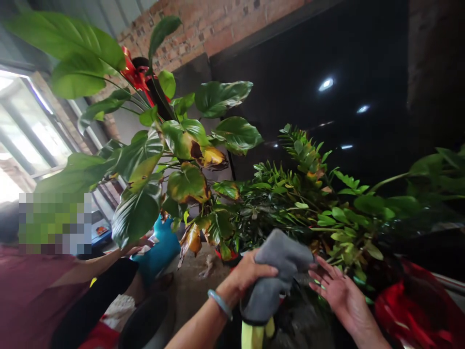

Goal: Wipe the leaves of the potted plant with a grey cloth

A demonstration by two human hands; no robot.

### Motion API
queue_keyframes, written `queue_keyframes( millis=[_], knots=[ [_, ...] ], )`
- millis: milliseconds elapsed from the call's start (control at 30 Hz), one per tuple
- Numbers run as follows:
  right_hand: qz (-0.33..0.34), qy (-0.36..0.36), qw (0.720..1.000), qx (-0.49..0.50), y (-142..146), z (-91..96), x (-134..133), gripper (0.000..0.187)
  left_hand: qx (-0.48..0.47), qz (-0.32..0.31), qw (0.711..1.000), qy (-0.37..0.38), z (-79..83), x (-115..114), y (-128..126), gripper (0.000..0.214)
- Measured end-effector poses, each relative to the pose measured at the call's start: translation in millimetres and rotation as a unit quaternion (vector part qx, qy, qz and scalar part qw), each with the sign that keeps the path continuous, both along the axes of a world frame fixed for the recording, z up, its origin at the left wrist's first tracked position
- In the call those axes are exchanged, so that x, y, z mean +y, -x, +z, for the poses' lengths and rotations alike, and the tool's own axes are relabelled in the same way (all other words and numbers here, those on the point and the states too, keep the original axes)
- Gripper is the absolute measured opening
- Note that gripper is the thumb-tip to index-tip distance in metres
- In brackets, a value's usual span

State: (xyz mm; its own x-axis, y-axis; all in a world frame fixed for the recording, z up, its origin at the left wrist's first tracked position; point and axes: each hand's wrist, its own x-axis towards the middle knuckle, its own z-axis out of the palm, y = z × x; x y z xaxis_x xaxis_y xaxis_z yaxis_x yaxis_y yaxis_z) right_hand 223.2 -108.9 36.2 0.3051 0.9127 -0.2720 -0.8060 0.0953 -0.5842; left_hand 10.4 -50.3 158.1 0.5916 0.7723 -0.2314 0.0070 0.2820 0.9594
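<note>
Cloth [278, 257], grey and soft-looking, hangs bunched in my left hand [250, 274], whose fingers are clamped on it with the thumb laid across the front. My left wrist wears a pale bangle [220, 304]. A pale yellow piece [252, 336] sticks out below the cloth's dark edge; I cannot tell what it is. My right hand [337, 288] holds nothing, palm upturned, fingers apart, their tips just beside the cloth's right edge; whether they touch it I cannot tell. Low leafy plants [341, 218] crowd behind both hands, with glossy red wrapping [417, 305] to the right. Ahead on my left stands a tall broad-leaved plant [189, 182], some leaves yellowed and browned, a red ribbon bow [135, 72] near its top. Beyond it rises a brick wall [189, 34]. At far left, a co-worker in a maroon shirt [32, 295] stretches an arm toward a turquoise container [156, 257].
</note>
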Motion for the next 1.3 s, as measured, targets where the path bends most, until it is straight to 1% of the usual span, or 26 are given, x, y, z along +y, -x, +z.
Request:
queue_keyframes(
  millis=[67, 100, 133, 167, 200, 233, 300, 367, 400, 433, 500, 567, 633, 700, 767, 833, 867, 900, 933, 967, 1033, 1100, 1133, 1200, 1233, 1300],
  knots=[
    [0.013, -0.001, 1.0, 0.018, -1, -2.2, 2, 0.041, -0.048, 0.043, 0.997, -0.052, 32.3, 11, 0, 0.047],
    [0.014, -0.003, 1.0, 0.022, -1, -3.9, 3, 0.04, -0.069, 0.065, 0.993, -0.073, 44.4, 17, -2, 0.047],
    [0.01, -0.008, 1.0, 0.025, 0, -5.9, 5, 0.037, -0.084, 0.085, 0.989, -0.087, 50.9, 21, -6, 0.047],
    [0.002, -0.014, 1.0, 0.027, 1, -8.4, 6, 0.034, -0.092, 0.099, 0.987, -0.09, 50.9, 23, -10, 0.047],
    [-0.008, -0.019, 0.999, 0.028, 2, -11.1, 8, 0.03, -0.092, 0.108, 0.986, -0.085, 44.6, 22, -13, 0.047],
    [-0.017, -0.025, 0.999, 0.03, 2, -13.9, 9, 0.026, -0.081, 0.11, 0.988, -0.071, 33.2, 19, -16, 0.048],
    [-0.021, -0.035, 0.999, 0.03, 2, -19.3, 11, 0.022, -0.032, 0.097, 0.994, -0.03, 4.1, 8, -17, 0.049],
    [-0.019, -0.043, 0.999, 0.027, -1, -23.1, 11, 0.022, 0.031, 0.044, 0.998, 0.014, -16.4, -7, -11, 0.049],
    [-0.019, -0.043, 0.999, 0.025, -3, -23.9, 10, 0.023, 0.036, 0.018, 0.999, 0.024, -18.6, -12, -6, 0.05],
    [-0.021, -0.04, 0.999, 0.025, -4, -23.8, 10, 0.024, 0.032, -0.002, 0.999, 0.024, -14.8, -16, -1, 0.051],
    [-0.028, -0.029, 0.999, 0.029, -7, -21.5, 9, 0.025, -0.006, -0.005, 1.0, -0.003, 6.4, -15, 8, 0.051],
    [-0.036, -0.024, 0.998, 0.038, -6, -17.8, 8, 0.024, -0.046, 0.045, 0.997, -0.047, 31.2, -6, 12, 0.049],
    [-0.038, -0.029, 0.998, 0.044, -5, -14.9, 8, 0.022, -0.072, 0.107, 0.989, -0.073, 42.3, 3, 11, 0.05],
    [-0.031, -0.032, 0.998, 0.042, -3, -13.9, 8, 0.022, -0.066, 0.151, 0.984, -0.063, 32.4, 4, 7, 0.051],
    [-0.026, -0.028, 0.999, 0.037, -3, -14.6, 8, 0.022, -0.026, 0.149, 0.988, -0.021, 9.1, -5, 3, 0.052],
    [-0.024, -0.021, 0.999, 0.037, -4, -15.8, 7, 0.024, 0.014, 0.087, 0.996, 0.02, -10.4, -19, 4, 0.054],
    [-0.02, -0.016, 0.999, 0.037, -5, -16.3, 6, 0.026, 0.022, 0.053, 0.998, 0.027, -13.8, -25, 7, 0.054],
    [-0.012, -0.011, 0.999, 0.036, -6, -16.6, 5, 0.028, 0.019, 0.03, 0.999, 0.023, -11.7, -28, 10, 0.054],
    [-0.001, -0.007, 0.999, 0.032, -7, -16.6, 4, 0.031, 0.008, 0.023, 1.0, 0.008, -4.6, -29, 14, 0.054],
    [0.01, -0.004, 1.0, 0.028, -8, -16.4, 3, 0.033, -0.007, 0.035, 0.999, -0.013, 6.2, -26, 18, 0.054],
    [0.022, 0.003, 1.0, 0.021, -9, -15.5, 2, 0.036, -0.042, 0.099, 0.992, -0.065, 30.4, -15, 25, 0.051],
    [0.02, 0.008, 1.0, 0.017, -9, -14.2, 3, 0.035, -0.067, 0.172, 0.978, -0.1, 43.3, -3, 28, 0.049],
    [0.02, 0.009, 1.0, 0.017, -8, -13.5, 3, 0.035, -0.073, 0.199, 0.972, -0.101, 42.0, 0, 28, 0.048],
    [0.036, 0.009, 0.999, 0.019, -8, -12.2, 4, 0.034, -0.059, 0.213, 0.973, -0.064, 25.0, -4, 26, 0.046],
    [0.045, 0.01, 0.999, 0.021, -8, -11.6, 4, 0.034, -0.044, 0.2, 0.978, -0.033, 12.1, -11, 25, 0.046],
    [0.062, 0.019, 0.998, 0.026, -8, -10.0, 4, 0.035, -0.001, 0.129, 0.991, 0.02, -10.7, -29, 25, 0.046]
  ],
)
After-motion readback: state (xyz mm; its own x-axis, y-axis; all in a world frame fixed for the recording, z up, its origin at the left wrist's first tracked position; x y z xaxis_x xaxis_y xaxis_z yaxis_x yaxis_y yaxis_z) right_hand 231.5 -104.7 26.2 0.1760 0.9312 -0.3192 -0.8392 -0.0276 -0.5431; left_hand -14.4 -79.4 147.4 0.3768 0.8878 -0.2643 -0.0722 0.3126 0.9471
